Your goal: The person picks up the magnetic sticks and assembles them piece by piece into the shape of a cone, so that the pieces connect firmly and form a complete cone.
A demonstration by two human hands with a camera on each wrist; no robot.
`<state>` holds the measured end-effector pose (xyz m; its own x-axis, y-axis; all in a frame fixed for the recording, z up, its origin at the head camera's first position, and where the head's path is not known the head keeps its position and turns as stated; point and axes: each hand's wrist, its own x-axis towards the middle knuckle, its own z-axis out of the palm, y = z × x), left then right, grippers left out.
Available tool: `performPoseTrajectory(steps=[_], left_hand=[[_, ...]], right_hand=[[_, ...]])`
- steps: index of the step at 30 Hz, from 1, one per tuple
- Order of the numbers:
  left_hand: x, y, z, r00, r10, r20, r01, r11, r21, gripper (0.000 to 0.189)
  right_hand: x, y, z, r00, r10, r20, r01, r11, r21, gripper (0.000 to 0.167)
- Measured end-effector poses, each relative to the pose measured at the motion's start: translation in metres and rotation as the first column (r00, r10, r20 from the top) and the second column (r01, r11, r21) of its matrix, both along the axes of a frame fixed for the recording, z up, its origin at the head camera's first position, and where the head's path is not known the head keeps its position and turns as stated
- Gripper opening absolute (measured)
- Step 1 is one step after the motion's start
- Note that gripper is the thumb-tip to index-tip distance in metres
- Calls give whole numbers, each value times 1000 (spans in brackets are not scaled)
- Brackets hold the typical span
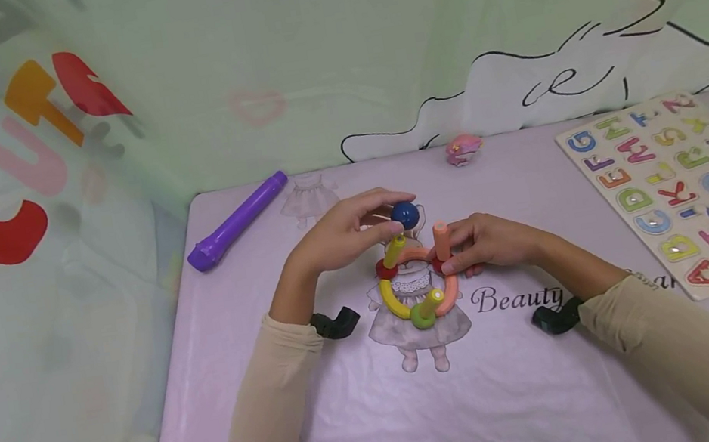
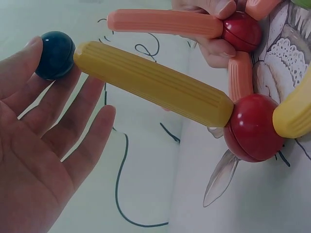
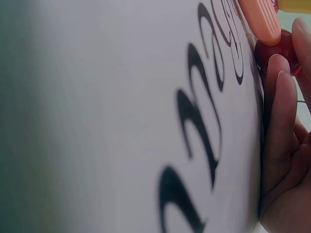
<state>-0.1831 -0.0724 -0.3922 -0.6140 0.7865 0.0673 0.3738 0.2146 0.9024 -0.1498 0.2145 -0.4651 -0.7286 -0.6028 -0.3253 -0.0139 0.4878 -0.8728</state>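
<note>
My left hand [image 1: 345, 231] pinches a dark blue ball [image 1: 405, 215] between thumb and fingers. In the left wrist view the ball [image 2: 56, 55] is right at the tip of an upright yellow rod [image 2: 155, 82], whose base meets a red ball [image 2: 255, 127]. That rod belongs to a ring of curved yellow rods [image 1: 395, 300] and orange ones, joined by red balls and a green ball [image 1: 422, 316]. My right hand [image 1: 491, 240] holds the ring's right red ball [image 3: 278, 52], fingers and thumb around the base of an upright orange rod [image 1: 442, 241]. Another yellow rod [image 1: 434, 303] rises from the green ball.
A purple toy microphone [image 1: 238, 223] lies at the back left of the table. At the back edge sits a small pink object [image 1: 464, 149]. To the right is a wooden alphabet board [image 1: 641, 208]. Printed curtains hang behind and at the left.
</note>
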Motion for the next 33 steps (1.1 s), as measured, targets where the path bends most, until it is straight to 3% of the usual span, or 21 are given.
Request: performPoseTrajectory(steps=[9, 33], left_hand=[[2, -4, -4, 999, -32, -36, 33, 999, 15, 43], [6, -5, -5, 998, -52, -21, 53, 998, 27, 42]], right_hand=[[0, 0, 0, 1000, -10, 21, 10, 1000, 12, 23], [-2, 1, -3, 1000, -5, 12, 4, 1000, 29, 18]])
